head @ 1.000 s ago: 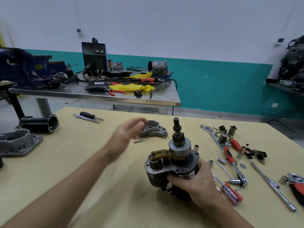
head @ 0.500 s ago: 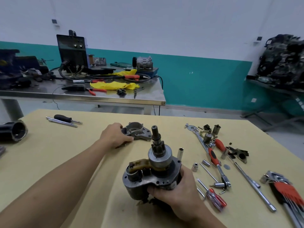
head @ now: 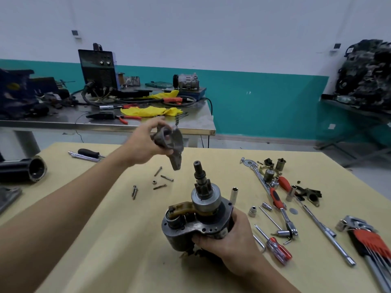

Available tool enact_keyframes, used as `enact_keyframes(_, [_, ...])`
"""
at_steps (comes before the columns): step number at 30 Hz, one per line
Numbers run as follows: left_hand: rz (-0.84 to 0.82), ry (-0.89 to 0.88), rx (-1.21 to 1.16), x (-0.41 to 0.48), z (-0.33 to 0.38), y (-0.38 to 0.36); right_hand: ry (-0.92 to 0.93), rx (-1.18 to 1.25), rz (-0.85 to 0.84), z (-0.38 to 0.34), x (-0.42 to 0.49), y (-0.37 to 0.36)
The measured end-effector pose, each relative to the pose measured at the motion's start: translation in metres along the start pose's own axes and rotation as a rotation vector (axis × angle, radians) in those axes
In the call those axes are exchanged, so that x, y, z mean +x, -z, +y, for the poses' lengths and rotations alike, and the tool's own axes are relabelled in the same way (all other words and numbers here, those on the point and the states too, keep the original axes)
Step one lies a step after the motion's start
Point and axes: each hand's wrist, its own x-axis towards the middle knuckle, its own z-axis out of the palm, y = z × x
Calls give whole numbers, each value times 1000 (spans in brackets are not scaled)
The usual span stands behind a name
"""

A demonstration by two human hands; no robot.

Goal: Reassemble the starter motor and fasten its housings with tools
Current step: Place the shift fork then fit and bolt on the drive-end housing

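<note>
Left hand (head: 143,144) grips the cast nose housing (head: 172,144) aloft over the worktop (head: 101,233); right hand (head: 230,242) clasps the upright starter motor (head: 190,225) low on its body, both probably heavy, rigid, greasy.

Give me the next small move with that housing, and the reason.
Probably lower the nose housing over the pinion shaft. The left hand holds it in the air, up and left of the shaft, while the right hand grips the motor body upright, its end uncovered.
</note>
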Motion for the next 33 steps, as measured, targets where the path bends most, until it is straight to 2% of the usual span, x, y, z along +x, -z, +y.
enact_keyframes(2, [-61, -205, 103, -14, 28, 20, 0, -7, -16, -1, 1, 0])
enact_keyframes(5, [-153, -652, 446, -44, 69, 39, -18, -29, -24, -2, 3, -1])
enact_keyframes(7, [-210, -857, 629, -65, 85, 43, -29, -36, -28, -5, 4, -4])
enact_keyframes(13, [-254, -1239, 828, -109, 84, 34, -26, -48, -14, -12, 4, -8])
enact_keyframes(17, [-259, -1353, 842, -114, 70, 17, -50, 3, 13, -10, 2, -4])
enact_keyframes(23, [-368, -1368, 864, -117, 53, 0, -52, 15, -32, -9, 0, 2])
enact_keyframes(25, [-391, -1306, 913, -118, 52, 3, -50, 16, -35, -8, -1, 4])
enact_keyframes(27, [-426, -1141, 862, -123, 52, 8, -55, 20, -24, -8, -2, 5])
enact_keyframes(29, [-443, -946, 619, -135, 51, 5, -65, 7, -11, -8, -2, 5])
enact_keyframes(30, [-387, -840, 423, -141, 50, -2, -63, -3, -7, -9, -2, 5])
enact_keyframes(33, [-43, -434, -145, -151, 47, -28, -32, 12, 7, -9, -2, 6])
